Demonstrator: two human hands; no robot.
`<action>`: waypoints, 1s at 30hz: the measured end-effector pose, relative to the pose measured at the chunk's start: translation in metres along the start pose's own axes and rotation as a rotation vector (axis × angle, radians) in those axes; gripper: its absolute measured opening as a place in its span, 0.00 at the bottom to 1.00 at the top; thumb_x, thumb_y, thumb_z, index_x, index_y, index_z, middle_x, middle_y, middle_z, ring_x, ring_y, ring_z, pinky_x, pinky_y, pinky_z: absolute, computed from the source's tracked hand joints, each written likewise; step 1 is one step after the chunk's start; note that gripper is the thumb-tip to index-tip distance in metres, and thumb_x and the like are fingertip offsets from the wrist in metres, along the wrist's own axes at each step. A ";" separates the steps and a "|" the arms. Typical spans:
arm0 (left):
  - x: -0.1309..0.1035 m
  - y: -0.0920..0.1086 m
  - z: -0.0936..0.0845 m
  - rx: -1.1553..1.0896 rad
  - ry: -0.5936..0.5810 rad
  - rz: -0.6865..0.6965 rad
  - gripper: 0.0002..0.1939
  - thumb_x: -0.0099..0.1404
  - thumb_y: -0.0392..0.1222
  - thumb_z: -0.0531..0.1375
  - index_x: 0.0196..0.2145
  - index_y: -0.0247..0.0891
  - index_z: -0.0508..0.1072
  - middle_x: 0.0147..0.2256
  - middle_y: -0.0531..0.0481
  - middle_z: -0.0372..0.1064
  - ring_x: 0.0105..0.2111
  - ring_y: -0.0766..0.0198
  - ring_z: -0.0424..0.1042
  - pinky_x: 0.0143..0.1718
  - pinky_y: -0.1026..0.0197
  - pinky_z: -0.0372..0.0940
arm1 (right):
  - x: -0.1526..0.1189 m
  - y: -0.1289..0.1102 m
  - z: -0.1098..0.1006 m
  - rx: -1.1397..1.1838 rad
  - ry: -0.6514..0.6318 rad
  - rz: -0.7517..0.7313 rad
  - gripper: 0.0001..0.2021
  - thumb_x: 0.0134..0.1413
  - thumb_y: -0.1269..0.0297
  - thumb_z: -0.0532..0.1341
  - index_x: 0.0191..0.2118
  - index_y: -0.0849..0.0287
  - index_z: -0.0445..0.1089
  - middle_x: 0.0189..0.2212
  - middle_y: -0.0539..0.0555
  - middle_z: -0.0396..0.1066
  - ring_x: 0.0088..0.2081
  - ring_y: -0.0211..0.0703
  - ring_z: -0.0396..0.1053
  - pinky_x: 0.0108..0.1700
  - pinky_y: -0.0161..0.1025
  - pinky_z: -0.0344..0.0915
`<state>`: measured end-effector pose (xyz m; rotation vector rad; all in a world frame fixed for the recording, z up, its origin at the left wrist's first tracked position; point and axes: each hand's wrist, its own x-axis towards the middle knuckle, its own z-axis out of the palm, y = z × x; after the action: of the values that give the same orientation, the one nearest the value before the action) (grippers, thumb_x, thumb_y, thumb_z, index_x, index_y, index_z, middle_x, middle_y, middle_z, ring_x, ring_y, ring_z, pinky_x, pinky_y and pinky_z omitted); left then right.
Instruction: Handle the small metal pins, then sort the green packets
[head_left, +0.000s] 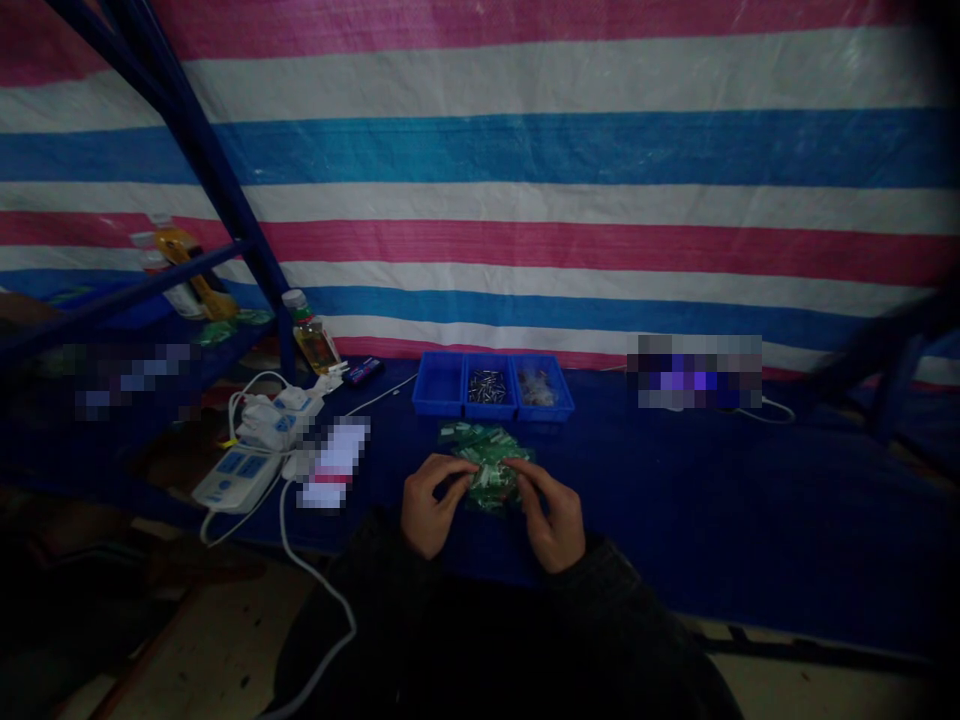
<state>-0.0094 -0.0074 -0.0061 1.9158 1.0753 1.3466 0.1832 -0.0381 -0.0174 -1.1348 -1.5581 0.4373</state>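
A pile of small green plastic packets [480, 437] lies on the blue table right in front of me. From the left side, my left hand [431, 505] pinches the edge of a green packet between thumb and fingertips. Opposite it, my right hand [553, 515] pinches the packet's right side in the same way. What the packets contain is too dim to make out. Just behind the pile stand three joined blue trays: the left tray [439, 385] looks bare, the middle one holds small metal pins [487, 387], and the right one holds clear small pieces [540, 388].
To the left, white power strips [238, 478] with plugs and cables sit near a blurred-out phone-like item [335, 463]. A drink bottle [311, 335] and a small dark box [364, 371] stand behind them. A blue metal frame [217, 180] rises at left; a striped tarp [525, 150] hangs behind.
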 end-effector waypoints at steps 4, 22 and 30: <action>0.001 0.002 -0.001 0.022 0.039 0.024 0.06 0.68 0.36 0.62 0.37 0.40 0.81 0.38 0.44 0.75 0.41 0.56 0.73 0.38 0.58 0.68 | -0.001 0.004 0.003 -0.004 0.007 -0.023 0.13 0.68 0.67 0.55 0.51 0.55 0.75 0.42 0.56 0.79 0.42 0.49 0.79 0.45 0.43 0.75; -0.001 0.001 -0.001 -0.012 -0.014 -0.026 0.12 0.72 0.38 0.58 0.42 0.40 0.83 0.41 0.44 0.78 0.42 0.57 0.77 0.46 0.57 0.70 | -0.002 0.006 0.007 0.065 0.025 0.038 0.07 0.66 0.63 0.59 0.42 0.56 0.74 0.29 0.52 0.76 0.25 0.42 0.73 0.32 0.38 0.71; 0.001 0.000 -0.001 0.009 0.031 0.033 0.06 0.68 0.37 0.64 0.38 0.41 0.83 0.37 0.45 0.77 0.42 0.56 0.75 0.46 0.55 0.69 | 0.000 0.004 0.005 0.035 0.037 -0.014 0.09 0.66 0.66 0.58 0.46 0.55 0.75 0.38 0.56 0.78 0.34 0.45 0.76 0.36 0.40 0.73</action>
<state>-0.0100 -0.0064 -0.0047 1.9328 1.0703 1.3956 0.1805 -0.0350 -0.0217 -1.0988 -1.5203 0.4299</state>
